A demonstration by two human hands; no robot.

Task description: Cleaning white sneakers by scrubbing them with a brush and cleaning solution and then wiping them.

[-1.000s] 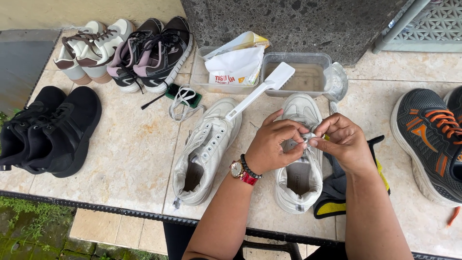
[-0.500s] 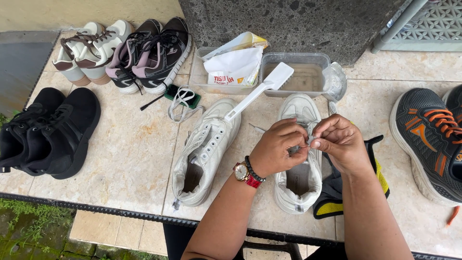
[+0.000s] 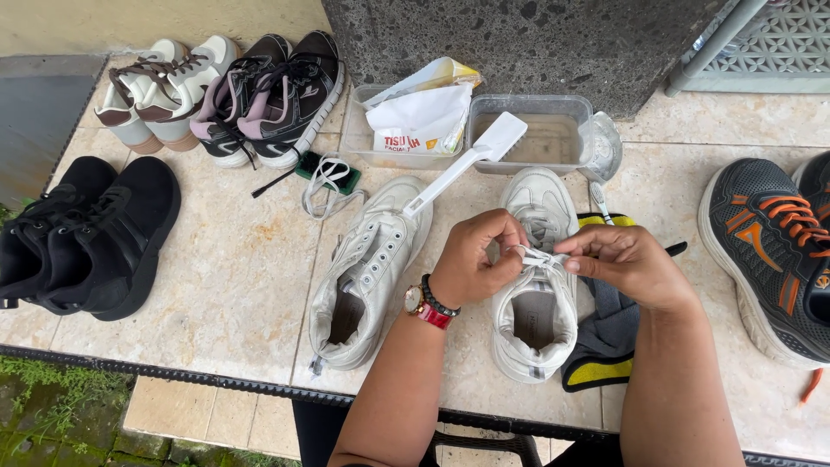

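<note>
At centre frame, the left hand [image 3: 471,259] and right hand [image 3: 627,259] are both pinching the white lace [image 3: 540,257] over the white sneaker [image 3: 536,285] on the tabletop [image 3: 233,285].

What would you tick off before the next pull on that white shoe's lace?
1. Both ends held: left hand and right hand each pinch the white lace - ok.
2. White shoe flat on the tiled floor, sole down - ok.
3. Lace through every eyelet: hands cover them - cannot tell.
4. Long white brush clear of the lace; it rests across the second white shoe - ok.
5. Grey and yellow cloth free of the shoe: tucked partly under it - not ok.
</note>
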